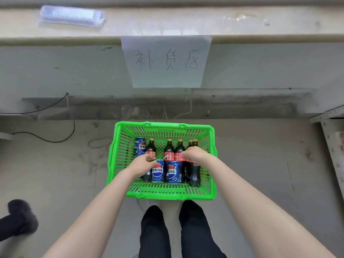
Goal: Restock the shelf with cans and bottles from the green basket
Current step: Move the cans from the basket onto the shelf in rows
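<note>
The left hand has its fingers and thumb curled round the middle of a dark cola bottle with a gold cap and red label, which stands upright at the left end of the bottle row. The right hand lies over the two rightmost bottles of the same kind, and its fingertips reach the label of the next one. The back of the hand hides its grip, so I cannot tell whether it has closed on any bottle.

The bottles stand close together, so a straight upward lift looks safest; a tilt would likely knock a neighbour over. A hold on the label band rather than the slim neck should be steadier.

Just below the left hand, on the person's side, two blue Pepsi cans stand side by side. A third can stands beyond that hand, to its left. Between the hands are two more bottles.

Everything sits upright inside the bright green plastic lattice basket, which rests on the grey concrete floor just ahead of the person's feet. Well to the right of the right hand is the corner of a pale metal rack, probably the shelf.
</note>
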